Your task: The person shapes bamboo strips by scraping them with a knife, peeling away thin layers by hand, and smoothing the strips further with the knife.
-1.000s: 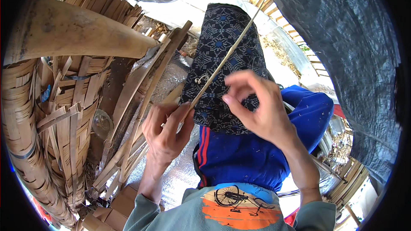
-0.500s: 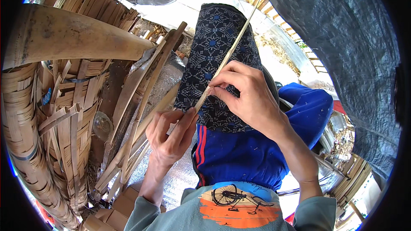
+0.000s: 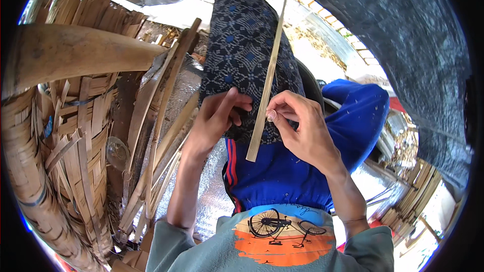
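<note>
Woven bamboo panel (image 3: 60,141) fills the left of view; loose bamboo slats (image 3: 151,136) lean beside it. Dark patterned cloth (image 3: 247,55) covers the lap above blue trousers (image 3: 282,171). Thin pale bamboo strip (image 3: 267,75) runs nearly upright, long axis away from the body, lower end free between both hands. Right hand (image 3: 302,131) pinches it near that end. Left hand (image 3: 217,121), fingers loosely curled, rests on the cloth just left of the strip, not gripping it.
</note>
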A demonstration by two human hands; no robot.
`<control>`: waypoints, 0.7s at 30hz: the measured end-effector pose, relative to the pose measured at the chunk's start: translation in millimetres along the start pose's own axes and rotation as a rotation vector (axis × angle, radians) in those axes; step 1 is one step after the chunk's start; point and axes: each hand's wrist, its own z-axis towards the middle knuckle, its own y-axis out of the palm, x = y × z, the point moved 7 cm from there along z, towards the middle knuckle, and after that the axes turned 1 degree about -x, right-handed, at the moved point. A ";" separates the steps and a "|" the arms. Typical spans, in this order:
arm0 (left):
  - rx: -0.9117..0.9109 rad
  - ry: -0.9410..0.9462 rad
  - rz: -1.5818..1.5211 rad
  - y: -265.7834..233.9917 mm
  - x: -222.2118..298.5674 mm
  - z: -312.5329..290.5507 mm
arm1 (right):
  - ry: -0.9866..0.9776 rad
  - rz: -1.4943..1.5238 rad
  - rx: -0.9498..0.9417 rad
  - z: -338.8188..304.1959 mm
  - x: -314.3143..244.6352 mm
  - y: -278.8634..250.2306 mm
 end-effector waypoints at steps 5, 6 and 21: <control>-0.194 0.037 0.008 40.9 26.6 16.1 | -0.012 -0.002 -0.041 -20.6 15.0 -13.3; -0.235 0.064 0.052 49.5 30.5 16.9 | -0.003 -0.002 -0.024 -24.8 18.6 -17.9; -0.155 -0.045 -0.236 105.5 1.6 37.4 | -0.126 0.076 0.357 -59.8 39.2 -46.2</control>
